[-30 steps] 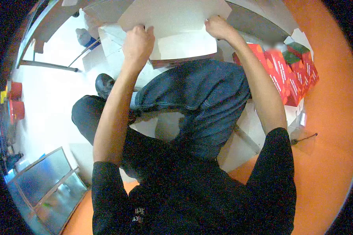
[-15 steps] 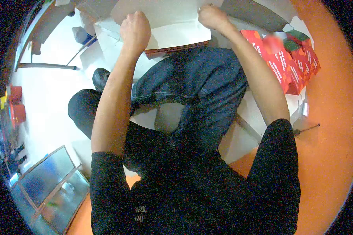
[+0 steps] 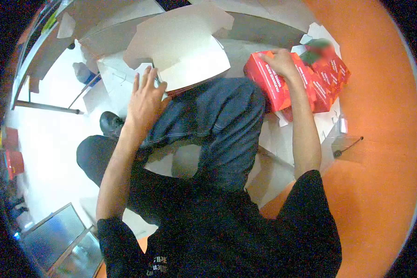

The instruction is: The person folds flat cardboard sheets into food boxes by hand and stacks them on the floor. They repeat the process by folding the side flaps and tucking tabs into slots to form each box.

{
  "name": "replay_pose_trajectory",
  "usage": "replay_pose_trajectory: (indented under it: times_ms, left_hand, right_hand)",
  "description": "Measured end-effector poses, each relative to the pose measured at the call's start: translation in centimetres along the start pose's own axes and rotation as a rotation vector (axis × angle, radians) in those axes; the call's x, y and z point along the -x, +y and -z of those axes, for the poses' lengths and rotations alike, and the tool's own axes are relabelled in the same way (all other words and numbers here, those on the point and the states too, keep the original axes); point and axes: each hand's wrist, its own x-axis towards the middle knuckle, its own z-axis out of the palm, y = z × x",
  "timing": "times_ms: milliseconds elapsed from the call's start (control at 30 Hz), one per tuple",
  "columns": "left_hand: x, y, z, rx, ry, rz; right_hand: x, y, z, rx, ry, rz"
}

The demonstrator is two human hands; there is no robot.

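Note:
A stack of flat, unfolded carton blanks (image 3: 197, 65) lies in front of my knees, white side up, with a large greyish flap folded back at its far left. Red edges show below the top sheet. My left hand (image 3: 146, 99) is at the near left corner of this stack, its fingers spread; whether they touch the sheet is unclear. On the right, my right hand (image 3: 282, 62) lies over the top of a red printed box (image 3: 268, 85), fingers bent around its upper edge. The fingertips are partly hidden. More red boxes (image 3: 329, 83) stand close beside it.
My bent legs in dark jeans (image 3: 208, 106) fill the middle. An orange surface (image 3: 380, 139) runs down the right side. A framed glass panel (image 3: 58, 236) is at the lower left, with red bins (image 3: 15, 162) above it. Large cardboard (image 3: 259, 34) stands behind the blanks.
My left hand has opened from a closed grip and come down to the blanks' near left corner. My right hand has left the blanks' far side for the red box. The view has shifted.

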Motion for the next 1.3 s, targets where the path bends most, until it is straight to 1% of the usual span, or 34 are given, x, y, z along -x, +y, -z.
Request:
replay_pose_trajectory:
  times_ms: [33,100,133,167,233,267,300,367,433,533,600,633,700,733,767,833,900,933,967,1033,1067,1167,1267,1300]
  left_hand:
    - [0.0,0.1,-0.2,-0.030,-0.047,-0.040]
    - [-0.2,0.5,-0.4,-0.093,-0.147,-0.118]
    - [-0.2,0.6,-0.5,0.020,-0.106,-0.141]
    - [-0.4,0.8,-0.8,0.014,-0.174,-0.138]
    - [-0.7,0.5,-1.7,0.010,-0.316,-0.129]
    - [-0.3,0.5,-2.6,-0.021,-0.145,-0.206]
    - [-0.3,0.5,-2.2,0.012,-0.167,-0.196]
    - [-0.4,0.9,-1.3,0.078,-0.212,-0.182]
    - [0.0,1.0,-2.0,0.121,-0.142,-0.157]
    - [0.2,1.1,-1.9,0.196,-0.105,-0.108]
    - [0.3,0.9,-1.6,0.247,-0.103,-0.080]
    - [-0.3,-0.3,-2.0,0.271,-0.107,-0.054]
    - [-0.1,-0.7,-1.8,0.316,-0.109,-0.020]
    - [-0.3,-1.3,-2.0,0.319,-0.097,-0.013]
    - [-0.4,-1.7,-2.2,0.321,-0.084,-0.005]
    - [-0.3,-1.6,-2.3,0.304,-0.068,0.016]
    - [0.2,-1.2,-2.3,0.261,-0.059,0.056]
    - [0.8,-1.6,-3.8,0.525,0.091,0.070]
    - [1.2,-1.1,-2.5,0.660,-0.021,0.126]
    - [0.6,0.6,0.6,0.690,0.066,0.115]
    - [1.3,-0.7,-1.3,0.724,0.039,0.121]
    - [2.7,-1.4,-0.9,0.123,-0.060,-0.040]
    - [3.4,-1.6,0.1,0.158,-0.082,-0.028]
    - [3.6,-1.7,0.0,0.162,-0.067,-0.018]
  right_hand:
    - [0.0,-0.3,0.6,-0.123,-0.049,0.003]
    - [-0.4,0.2,2.1,-0.307,0.084,-0.034]
    - [-0.4,0.3,3.2,-0.417,0.144,-0.055]
    - [-0.4,0.4,4.4,-0.529,0.202,-0.074]
    - [0.6,-0.7,7.1,-0.969,0.210,-0.161]
    - [0.8,-0.8,8.4,-1.023,0.286,-0.103]
    - [1.1,-1.4,9.6,-1.076,0.362,-0.046]
    - [3.6,-3.7,12.3,-1.227,0.361,-0.028]
    - [6.1,-7.0,14.1,-1.260,0.679,-0.046]
    - [8.8,-9.7,15.6,-1.369,0.762,0.231]
    - [9.5,-10.2,15.5,-1.351,0.683,0.424]
    - [8.3,-11.1,14.8,-1.339,0.639,0.514]
    - [8.5,-12.5,12.3,-0.889,0.576,0.679]
    - [7.8,-14.5,10.4,-0.663,0.536,0.744]
    - [10.2,-18.9,9.3,-0.447,0.311,0.685]
    - [10.5,-21.1,7.0,-0.153,0.108,0.843]
    - [8.9,-21.3,1.7,-0.102,0.272,1.139]
    - [8.6,-21.4,-0.5,-0.114,0.208,1.171]
    - [8.6,-21.3,-2.3,-0.126,0.144,1.200]
    - [8.0,-21.5,-4.8,-0.257,0.180,1.237]
    - [7.7,-21.6,-5.8,-0.322,0.194,1.253]
    - [6.1,-21.6,-7.6,-0.286,0.136,1.168]
    - [6.0,-21.8,-8.6,-0.208,0.099,1.137]
    - [5.6,-21.8,-8.9,-0.184,0.133,1.144]
